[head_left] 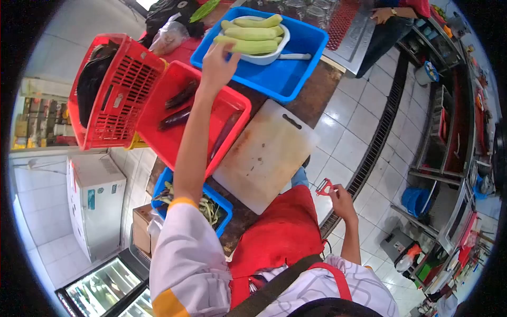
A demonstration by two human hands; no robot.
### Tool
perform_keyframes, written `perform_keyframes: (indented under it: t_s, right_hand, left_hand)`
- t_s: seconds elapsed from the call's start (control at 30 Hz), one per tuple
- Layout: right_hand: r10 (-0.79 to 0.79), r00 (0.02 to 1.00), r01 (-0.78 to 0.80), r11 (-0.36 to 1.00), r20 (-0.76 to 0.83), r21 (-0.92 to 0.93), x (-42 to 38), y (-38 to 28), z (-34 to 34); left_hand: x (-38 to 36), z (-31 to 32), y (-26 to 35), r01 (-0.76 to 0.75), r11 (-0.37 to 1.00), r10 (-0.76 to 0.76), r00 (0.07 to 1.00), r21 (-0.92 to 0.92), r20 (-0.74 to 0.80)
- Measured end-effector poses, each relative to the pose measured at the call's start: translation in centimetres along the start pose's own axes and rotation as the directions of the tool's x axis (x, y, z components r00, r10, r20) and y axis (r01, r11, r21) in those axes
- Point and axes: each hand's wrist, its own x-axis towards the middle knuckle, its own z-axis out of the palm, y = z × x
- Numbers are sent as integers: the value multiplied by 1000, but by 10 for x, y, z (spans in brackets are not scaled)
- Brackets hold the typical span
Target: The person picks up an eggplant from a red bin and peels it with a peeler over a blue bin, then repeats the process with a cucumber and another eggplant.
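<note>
Head view: pale eggplants (251,34) peeled, dark eggplants (175,118) not; your right hand (344,204) holds a peeler (327,186), left hand's (217,66) grip unclear.

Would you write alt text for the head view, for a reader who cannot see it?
A person's left hand at pale vegetables in a white bowl inside a blue tray; right hand holding a red peeler; cutting board and red tub of eggplants nearby.

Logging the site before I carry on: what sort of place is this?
Probably a commercial kitchen: peeled vegetables in a bowl, a large cutting board, and a long drain grate in the tiled floor.
</note>
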Motion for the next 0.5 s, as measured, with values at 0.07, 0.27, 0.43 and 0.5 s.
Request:
perform_keyframes:
  t_s: [0.07,0.27,0.43,0.5]
  right_hand:
    - [44,999,-44,999,-30,4,6,-1,2]
    - [-184,982,184,983,48,-3,15,-7,20]
    - [-185,976,181,983,117,41,1,-26,38]
    - [-244,960,223,963,139,151,-10,-24,44]
  left_hand:
    - [-59,-37,2,282,959,-281,950,11,135]
    - [-190,-30,-64,265,963,-243,768,51,593]
    - [-180,-38,-46,320,920,-388,674,225,628]
    - [-179,-35,-44,324,917,-397,670,234,627]
